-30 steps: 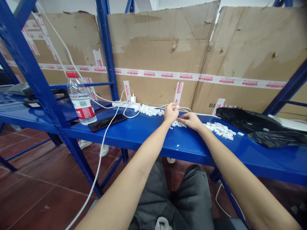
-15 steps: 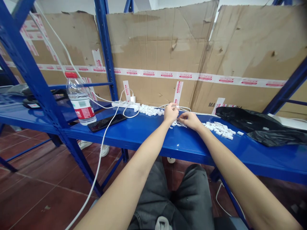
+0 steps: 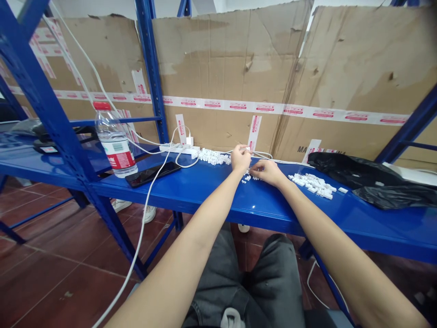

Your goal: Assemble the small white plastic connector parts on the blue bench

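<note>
My left hand (image 3: 241, 159) is raised slightly above the blue shelf (image 3: 201, 191), its fingers pinched around a small white plastic piece (image 3: 248, 148) that barely shows. To its right, my right hand (image 3: 269, 171) rests low, thumb and fingertips together at a little heap of tiny white parts (image 3: 246, 177). Whatever those fingertips hold is too small to make out. Left of my hands lies a larger pile of white pieces (image 3: 214, 156). Beyond my right wrist, longer white blocks (image 3: 314, 184) are spread in another pile.
A water bottle (image 3: 116, 141) with a red cap and a black phone (image 3: 153, 174) stand to the left. A power strip (image 3: 179, 148) with white cables (image 3: 148, 196) lies behind them. Black plastic bags (image 3: 344, 171) sit at right. Cardboard (image 3: 218, 59) walls the back.
My right hand has shifted slightly left over the tiny parts. My left hand has moved a little left and tilted, still pinching the white piece. More of the tiny parts show.
</note>
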Action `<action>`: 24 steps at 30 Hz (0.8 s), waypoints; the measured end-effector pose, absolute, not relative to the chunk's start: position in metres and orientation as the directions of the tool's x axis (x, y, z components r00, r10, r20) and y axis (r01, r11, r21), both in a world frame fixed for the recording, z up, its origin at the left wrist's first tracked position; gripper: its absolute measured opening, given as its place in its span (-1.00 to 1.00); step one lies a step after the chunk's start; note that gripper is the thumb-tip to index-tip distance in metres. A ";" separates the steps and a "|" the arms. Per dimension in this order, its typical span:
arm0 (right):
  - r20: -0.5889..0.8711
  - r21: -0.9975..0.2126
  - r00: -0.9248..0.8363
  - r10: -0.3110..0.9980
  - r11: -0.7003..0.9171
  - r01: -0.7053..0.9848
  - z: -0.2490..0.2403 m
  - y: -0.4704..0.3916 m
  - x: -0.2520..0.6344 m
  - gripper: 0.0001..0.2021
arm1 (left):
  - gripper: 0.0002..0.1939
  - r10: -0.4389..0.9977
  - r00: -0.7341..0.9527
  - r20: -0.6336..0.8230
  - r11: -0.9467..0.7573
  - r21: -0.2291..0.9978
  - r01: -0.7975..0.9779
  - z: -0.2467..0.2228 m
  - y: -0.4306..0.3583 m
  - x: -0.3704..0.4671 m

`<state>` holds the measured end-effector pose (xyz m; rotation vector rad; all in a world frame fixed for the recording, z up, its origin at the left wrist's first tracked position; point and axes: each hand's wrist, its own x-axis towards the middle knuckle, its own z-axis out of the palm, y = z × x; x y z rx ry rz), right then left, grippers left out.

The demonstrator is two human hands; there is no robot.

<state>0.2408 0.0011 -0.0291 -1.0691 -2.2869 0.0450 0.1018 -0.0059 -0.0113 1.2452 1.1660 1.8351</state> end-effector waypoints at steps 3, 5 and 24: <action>0.512 -0.286 -0.472 0.717 0.661 0.694 -0.029 0.001 0.242 -0.85 | -0.82 0.858 -0.358 0.369 -0.404 0.914 -0.028 -0.011 -0.007 0.102; 0.526 -0.277 -0.466 0.712 0.661 0.697 -0.028 0.001 0.242 -0.84 | -0.81 0.859 -0.362 0.363 -0.400 0.916 -0.032 -0.011 -0.007 0.102; 0.491 -0.213 -0.483 0.726 0.637 0.741 -0.028 0.002 0.235 -0.82 | -0.84 0.864 -0.356 0.356 -0.394 0.918 -0.039 -0.010 -0.007 0.102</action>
